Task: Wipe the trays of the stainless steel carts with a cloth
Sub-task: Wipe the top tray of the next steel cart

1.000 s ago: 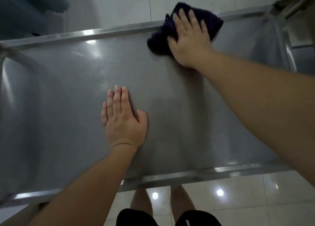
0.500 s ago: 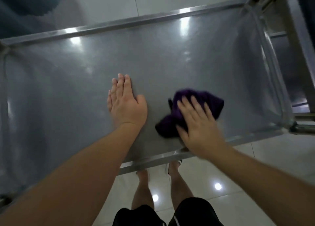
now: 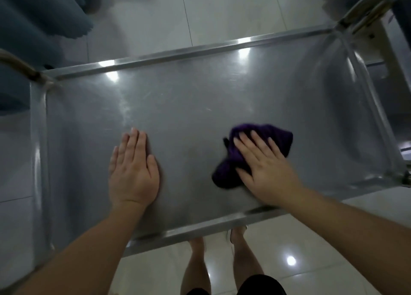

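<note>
Left hand flat, palm down, fingers straight and together, thumb alongside, pointing away from body. Left forearm bare, runs in from lower left. Right hand palm down, fingers straight, slightly spread, pressing on cloth; slightly motion-blurred. Right forearm bare, enters from lower right. Hands level, well apart. Bare legs below, dark shorts at bottom edge.

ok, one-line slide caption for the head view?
Right hand presses a purple cloth onto the steel cart tray; left hand rests flat beside it.
</note>
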A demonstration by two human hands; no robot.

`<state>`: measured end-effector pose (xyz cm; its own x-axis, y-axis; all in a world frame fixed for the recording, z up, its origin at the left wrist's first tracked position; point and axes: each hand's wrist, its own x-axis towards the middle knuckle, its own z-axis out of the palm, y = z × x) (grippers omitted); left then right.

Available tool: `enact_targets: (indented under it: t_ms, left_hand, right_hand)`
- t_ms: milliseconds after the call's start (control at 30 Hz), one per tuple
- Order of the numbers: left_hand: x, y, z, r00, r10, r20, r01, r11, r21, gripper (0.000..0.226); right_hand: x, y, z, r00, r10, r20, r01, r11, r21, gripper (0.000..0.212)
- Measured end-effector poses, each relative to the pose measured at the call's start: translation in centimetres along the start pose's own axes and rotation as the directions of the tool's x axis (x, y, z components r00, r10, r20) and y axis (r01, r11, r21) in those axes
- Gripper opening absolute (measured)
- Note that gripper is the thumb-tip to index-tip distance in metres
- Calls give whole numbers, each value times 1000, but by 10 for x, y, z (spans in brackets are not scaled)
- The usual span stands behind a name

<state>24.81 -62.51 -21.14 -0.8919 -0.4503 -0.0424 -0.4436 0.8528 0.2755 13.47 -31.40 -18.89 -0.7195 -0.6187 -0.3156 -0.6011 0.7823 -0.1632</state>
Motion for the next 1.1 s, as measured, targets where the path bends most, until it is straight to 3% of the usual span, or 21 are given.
enact_targets:
  t_ms: [133,233,367,500,633,800,900,1000,1100]
  left_hand:
    - [1,-2,3,1000,-9,-25,10,1000,8,65]
    - [1,0,3,1000,-6,-31,6,1000,2,64]
    - [3,0,2,1000,-5,-14,5,1000,15,65]
    - [4,0,1,1000,-14,20,13,1000,20,65]
    - [3,-1,0,999,-8,52,7,1000,28,66]
    - [2,-3,2,999,0,54,-1,1000,24,68]
    - [1,-4,4,999,11,43,-12,1000,27,68]
    - [0,-5,7,998,28,48,-30,999,38,69]
    - [1,-5,6,998,28,59,-29,999,28,68]
  right_hand:
    - [127,-19,-34,995,54,-83,-48,996,69,68]
    - [218,-21,-60,988,144,-49,-139,986,92,69]
    - [270,-26,-76,980,195,-23,-192,975,108,74]
    - [215,-42,-54,983,168,-74,-160,982,98,72]
    - [70,-73,-4,983,53,-175,-36,995,98,68]
    - [-75,-91,44,998,-61,5,61,998,1,72]
    - [-71,-86,42,988,-142,56,144,989,-30,73]
    - [-7,-77,26,968,-250,26,250,967,-39,73]
    - [93,-87,1,983,-136,-126,136,991,-4,68]
